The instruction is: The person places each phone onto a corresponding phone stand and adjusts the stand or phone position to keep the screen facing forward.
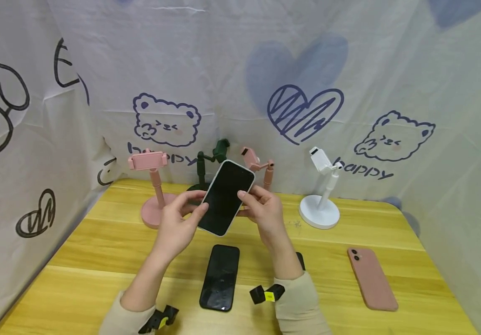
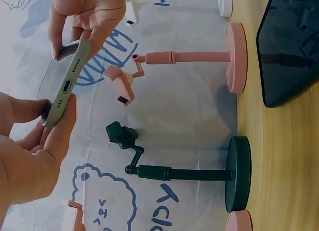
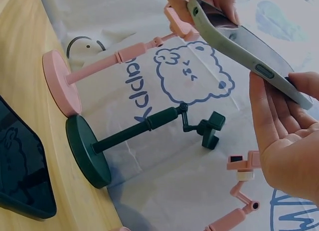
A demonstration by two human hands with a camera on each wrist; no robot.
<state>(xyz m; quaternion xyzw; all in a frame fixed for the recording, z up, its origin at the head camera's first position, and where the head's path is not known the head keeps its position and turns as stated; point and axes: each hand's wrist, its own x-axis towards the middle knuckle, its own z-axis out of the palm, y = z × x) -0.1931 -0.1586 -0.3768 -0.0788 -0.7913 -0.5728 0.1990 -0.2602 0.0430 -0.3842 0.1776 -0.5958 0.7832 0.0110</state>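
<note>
Green-edged phone (dark-screened) — pinched at 2 edges by left fingers and right fingers.

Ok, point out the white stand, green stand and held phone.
White stand [image 1: 329,187], head view, on its pole.
Green stand [image 2: 197,174], left wrist view, on its pole.
Held phone [image 1: 226,198], head view, on its screen.

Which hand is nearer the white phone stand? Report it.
The right hand, which is to the left of the white phone stand without touching it; the left hand is farther left, across the held phone.
</note>
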